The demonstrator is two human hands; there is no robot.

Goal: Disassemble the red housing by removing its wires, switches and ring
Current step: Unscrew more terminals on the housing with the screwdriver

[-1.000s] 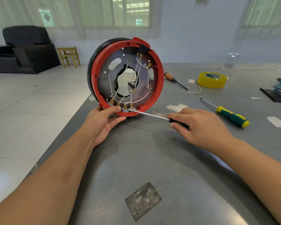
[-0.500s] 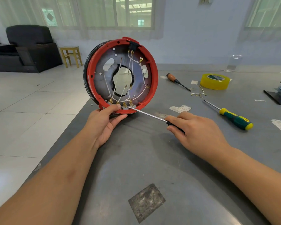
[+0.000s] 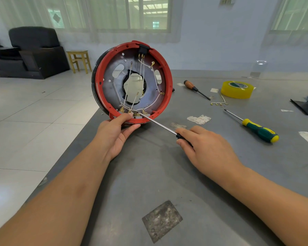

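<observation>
Red housing [image 3: 164,96] on edge, gripped at bottom rim by my left hand [image 3: 114,134]; right hand [image 3: 206,148] grips screwdriver [image 3: 156,122], shaft running up-left to terminals [image 3: 137,113] beside left thumb.

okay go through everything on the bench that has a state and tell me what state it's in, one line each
red housing: upright on edge, wires attached
left hand: gripping housing's bottom rim
right hand: holding screwdriver, tip at bottom terminals
green screwdriver: lying unused
brown screwdriver: lying unused
yellow tape: lying flat

no legible text, tape roll [image 3: 237,89] label unreadable
</observation>
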